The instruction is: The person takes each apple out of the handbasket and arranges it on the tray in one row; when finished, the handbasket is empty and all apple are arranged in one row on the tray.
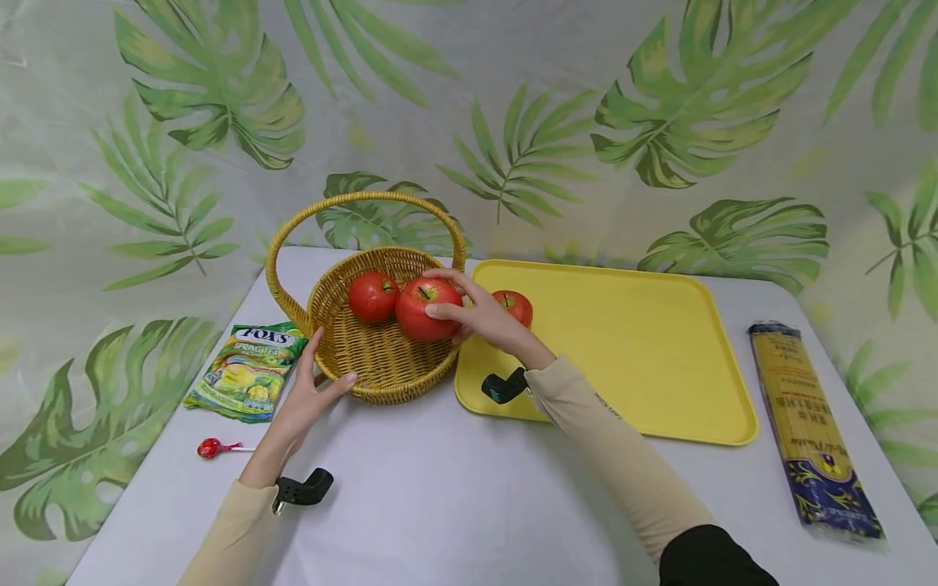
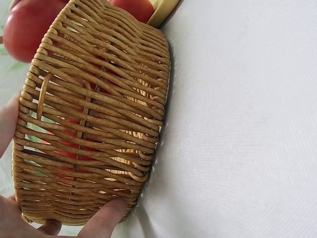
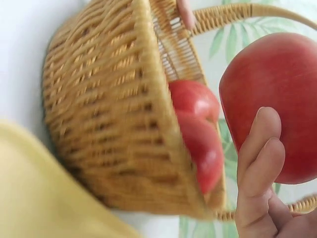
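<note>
Above the basket (image 1: 396, 391): right hand (image 1: 485, 316) grips an apple (image 1: 414, 317), best lowered softly.
Its near left: left hand (image 1: 309, 399) grips it, ideally bracing.

A white table (image 1: 440, 496) carries a wicker basket (image 1: 392, 394) at ten o'clock, a yellow tray (image 1: 623, 346) at two, a pasta packet (image 1: 815, 423) at three, a sweets bag (image 1: 251, 373) at nine, with a red lollipop (image 1: 209, 448) toward the bag's seven
</note>
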The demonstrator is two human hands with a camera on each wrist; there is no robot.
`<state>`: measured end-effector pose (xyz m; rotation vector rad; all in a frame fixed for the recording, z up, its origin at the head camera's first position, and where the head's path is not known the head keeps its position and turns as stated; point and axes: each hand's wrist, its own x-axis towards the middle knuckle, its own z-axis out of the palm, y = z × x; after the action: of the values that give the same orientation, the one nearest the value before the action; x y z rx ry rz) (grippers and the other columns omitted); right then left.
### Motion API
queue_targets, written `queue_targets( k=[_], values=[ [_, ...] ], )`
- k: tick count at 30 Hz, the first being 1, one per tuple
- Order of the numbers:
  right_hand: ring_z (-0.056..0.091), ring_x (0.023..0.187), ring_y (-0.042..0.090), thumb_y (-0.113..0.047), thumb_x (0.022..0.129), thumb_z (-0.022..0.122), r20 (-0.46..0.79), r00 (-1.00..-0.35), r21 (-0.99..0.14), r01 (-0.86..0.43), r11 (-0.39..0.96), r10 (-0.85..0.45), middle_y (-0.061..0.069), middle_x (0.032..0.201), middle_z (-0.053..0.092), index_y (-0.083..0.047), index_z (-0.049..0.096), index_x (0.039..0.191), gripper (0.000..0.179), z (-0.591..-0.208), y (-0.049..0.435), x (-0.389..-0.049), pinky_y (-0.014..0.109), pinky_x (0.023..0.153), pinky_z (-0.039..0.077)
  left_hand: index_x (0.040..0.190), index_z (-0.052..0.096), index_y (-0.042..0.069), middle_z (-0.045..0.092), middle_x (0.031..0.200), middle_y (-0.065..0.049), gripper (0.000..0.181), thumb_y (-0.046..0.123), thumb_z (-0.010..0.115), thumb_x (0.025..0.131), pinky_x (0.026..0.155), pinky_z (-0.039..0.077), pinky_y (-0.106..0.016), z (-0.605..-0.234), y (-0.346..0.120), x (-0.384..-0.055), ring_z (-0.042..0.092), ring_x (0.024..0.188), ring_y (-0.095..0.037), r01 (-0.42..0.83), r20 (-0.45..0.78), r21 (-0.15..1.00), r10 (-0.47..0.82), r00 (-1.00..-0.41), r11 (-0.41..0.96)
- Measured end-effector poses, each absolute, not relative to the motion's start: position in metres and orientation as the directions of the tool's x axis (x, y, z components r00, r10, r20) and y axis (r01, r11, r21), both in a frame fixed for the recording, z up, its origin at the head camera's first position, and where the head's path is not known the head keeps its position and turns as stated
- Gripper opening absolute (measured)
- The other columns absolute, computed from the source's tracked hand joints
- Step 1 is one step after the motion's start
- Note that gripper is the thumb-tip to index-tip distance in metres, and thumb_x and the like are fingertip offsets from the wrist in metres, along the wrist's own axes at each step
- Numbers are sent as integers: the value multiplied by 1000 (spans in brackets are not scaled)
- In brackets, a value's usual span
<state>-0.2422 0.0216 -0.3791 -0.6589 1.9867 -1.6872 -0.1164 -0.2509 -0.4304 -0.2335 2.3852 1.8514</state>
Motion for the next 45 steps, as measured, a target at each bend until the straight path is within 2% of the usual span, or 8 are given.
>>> queue_targets(
  k=[5,12,19,25,30,34,42,45],
  values=[
    [62,84,32,-31,90,66,-39,-810,-982,-77,171,-586,13,124,45,-32,46,138,52,-377,43,-242,37,59,54,154,-7,28,-17,156,-11,91,22,61,94,104,16,-66,-437,-252,-116,6,137,-51,-165,-157,950,-52,-986,263],
    [62,68,38,-31,91,63,-50,-850,-975,-72,210,-524,17,123,48,-27,45,141,53,-378,78,-249,43,63,55,154,-6,31,-17,156,-10,92,26,63,93,104,18,-66,-443,-254,-116,8,136,-52,-150,-141,951,-54,-989,269],
    [58,70,45,-35,93,60,-62,-890,-964,-65,259,-452,19,116,45,-28,42,143,53,-383,119,-252,34,59,54,154,-5,32,-18,156,-10,91,25,63,94,104,17,-67,-443,-254,-116,6,136,-52,-143,-136,959,-49,-990,243],
    [61,65,37,-30,96,57,-96,-917,-959,-19,283,-387,19,117,43,-24,37,146,55,-389,150,-252,38,62,55,154,-5,32,-18,156,-10,91,24,63,94,103,18,-67,-442,-253,-115,6,135,-52,-142,-134,958,-51,-990,248],
    [61,62,28,-26,97,56,-110,-933,-952,0,306,-344,21,116,42,-15,34,147,56,-380,167,-239,37,63,55,154,-6,32,-19,156,-11,91,25,63,94,104,18,-67,-440,-252,-115,6,136,-52,-151,-143,956,-50,-988,250],
    [61,61,24,-27,97,56,-129,-941,-949,25,315,-313,22,119,40,-13,33,147,57,-380,179,-232,37,64,55,153,-7,33,-18,156,-10,91,26,62,94,104,19,-65,-439,-253,-114,7,136,-52,-159,-152,954,-47,-987,255],
    [61,72,45,-26,97,56,-160,-948,-941,63,331,-275,26,120,39,-12,33,148,57,-398,196,-231,47,71,55,153,-8,34,-20,156,-10,92,26,63,94,104,18,-67,-440,-253,-114,6,136,-52,-160,-152,951,-51,-987,264],
    [61,74,47,-26,97,57,-178,-943,-942,81,327,-280,25,121,38,-13,32,148,59,-411,203,-236,48,71,55,153,-8,33,-19,156,-10,92,26,62,94,104,18,-66,-441,-252,-114,6,136,-52,-155,-146,952,-52,-988,265]
  ],
)
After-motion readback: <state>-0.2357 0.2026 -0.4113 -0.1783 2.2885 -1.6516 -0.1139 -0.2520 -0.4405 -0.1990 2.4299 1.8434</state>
